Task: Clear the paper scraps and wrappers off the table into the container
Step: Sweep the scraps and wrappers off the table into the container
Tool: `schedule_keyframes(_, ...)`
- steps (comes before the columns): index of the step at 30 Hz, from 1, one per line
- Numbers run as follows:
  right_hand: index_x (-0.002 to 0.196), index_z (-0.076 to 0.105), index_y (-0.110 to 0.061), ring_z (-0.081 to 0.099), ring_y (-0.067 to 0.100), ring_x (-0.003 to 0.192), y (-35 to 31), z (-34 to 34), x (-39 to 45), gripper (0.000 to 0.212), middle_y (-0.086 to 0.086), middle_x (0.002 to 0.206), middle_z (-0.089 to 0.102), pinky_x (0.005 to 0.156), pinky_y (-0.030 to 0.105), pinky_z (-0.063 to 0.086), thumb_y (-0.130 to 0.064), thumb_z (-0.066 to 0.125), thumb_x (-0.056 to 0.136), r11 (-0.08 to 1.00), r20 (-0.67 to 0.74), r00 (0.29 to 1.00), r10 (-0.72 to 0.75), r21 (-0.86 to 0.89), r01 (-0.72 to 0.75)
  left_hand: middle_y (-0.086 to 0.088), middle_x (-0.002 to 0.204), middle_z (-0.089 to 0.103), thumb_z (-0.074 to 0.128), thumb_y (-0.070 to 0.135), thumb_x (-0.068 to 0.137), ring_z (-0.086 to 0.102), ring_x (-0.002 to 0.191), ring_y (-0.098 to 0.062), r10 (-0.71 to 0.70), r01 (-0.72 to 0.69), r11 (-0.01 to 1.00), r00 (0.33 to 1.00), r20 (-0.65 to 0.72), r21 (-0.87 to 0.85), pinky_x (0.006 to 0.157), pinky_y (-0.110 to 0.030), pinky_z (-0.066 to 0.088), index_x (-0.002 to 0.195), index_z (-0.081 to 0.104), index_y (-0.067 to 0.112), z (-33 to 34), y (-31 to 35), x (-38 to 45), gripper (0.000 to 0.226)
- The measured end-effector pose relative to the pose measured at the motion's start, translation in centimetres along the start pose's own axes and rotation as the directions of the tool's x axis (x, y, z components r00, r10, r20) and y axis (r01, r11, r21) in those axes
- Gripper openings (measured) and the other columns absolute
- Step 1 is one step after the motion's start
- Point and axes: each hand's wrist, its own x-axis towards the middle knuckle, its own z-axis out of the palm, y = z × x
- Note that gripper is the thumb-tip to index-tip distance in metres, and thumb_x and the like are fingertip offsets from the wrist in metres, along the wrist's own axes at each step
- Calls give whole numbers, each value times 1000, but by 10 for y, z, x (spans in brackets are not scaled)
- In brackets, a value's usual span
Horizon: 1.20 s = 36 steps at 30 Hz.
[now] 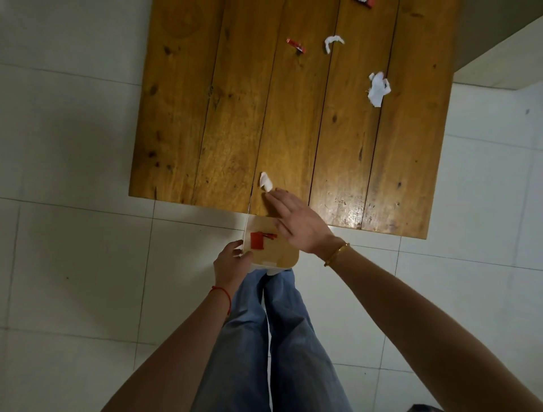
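My left hand [232, 260] grips the near-left rim of a white container [289, 258], held just below the wooden table's [205, 117] front edge. Red wrapper pieces [258, 239] lie inside it. My right hand [296, 223] reaches flat over the container and the table edge, fingers spread, fingertips touching a small white paper scrap [266, 181] near the edge. Farther back lie a crumpled white paper [378, 89], a curled white scrap [332, 42], a red wrapper [296, 46] and another red wrapper [365, 3] cut off by the frame's top.
The table stands on a white tiled floor [73, 235]. A pale cabinet or wall corner [499, 58] rises at the back right next to the table. My legs in blue jeans [264, 338] are directly below the container.
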Motion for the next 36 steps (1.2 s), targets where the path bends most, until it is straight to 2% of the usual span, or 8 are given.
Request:
schedule_keyframes(7,146,28,-11,29,24,140,1,-32,30,53,10,150,34,116,35,25,-26,40,97,1000,-228,974,-7,-17,3,-7,117,66,60,19,84,57,91,-14,6,-7,1000,1000,18,16,59,-10,36,127,57,15,2,-2,-5,44)
schedule_keyframes(17,152,12,-14,10,20,148,14,-8,18,61,5,161,10,119,41,18,-29,36,98,995,117,991,-72,-65,80,-8,117,66,60,18,85,55,91,-13,-5,5,1000,1000,19,9,57,-10,36,129,57,14,4,1,-8,44)
schedule_keyframes(19,152,9,-19,19,22,145,5,3,-7,64,3,161,9,116,39,27,-25,39,97,995,187,978,-94,-7,97,-8,115,66,60,19,85,55,91,-15,-15,15,1000,1000,23,6,71,-18,41,127,58,13,3,0,-12,43)
schedule_keyframes(22,151,4,-28,47,24,123,-13,15,-46,65,-3,159,10,96,33,48,-24,38,97,989,230,967,-115,114,90,-4,105,67,59,17,84,57,88,-16,-28,28,1000,999,35,-1,79,-25,42,122,60,15,1,0,-23,38)
schedule_keyframes(24,152,5,-26,49,25,119,-22,21,-65,62,-1,160,9,96,34,46,-25,37,98,990,204,977,-60,136,32,-4,104,68,59,15,83,58,89,-16,-27,28,1000,999,35,-4,80,-25,43,120,61,16,0,-2,-32,37)
schedule_keyframes(27,152,16,-17,30,26,139,-32,21,-82,60,6,158,19,115,40,29,-25,41,98,988,65,993,94,117,-101,-3,108,69,59,14,82,61,93,-18,-30,30,1000,999,39,-1,83,-26,45,118,63,18,-5,-2,-49,36)
schedule_keyframes(29,149,24,-15,25,26,142,-41,10,-91,57,8,155,27,118,39,20,-28,44,98,967,-23,974,227,122,-222,-4,108,69,59,14,83,62,96,-20,-18,17,1000,999,48,12,83,-26,46,117,64,18,-11,0,-63,35)
schedule_keyframes(36,140,41,-11,39,25,131,-68,-39,-132,46,10,141,48,110,35,32,-28,47,98,838,-188,836,515,316,-445,-5,113,68,60,13,81,59,93,-17,63,-64,998,997,48,27,84,-25,45,119,63,16,-39,30,-118,38)
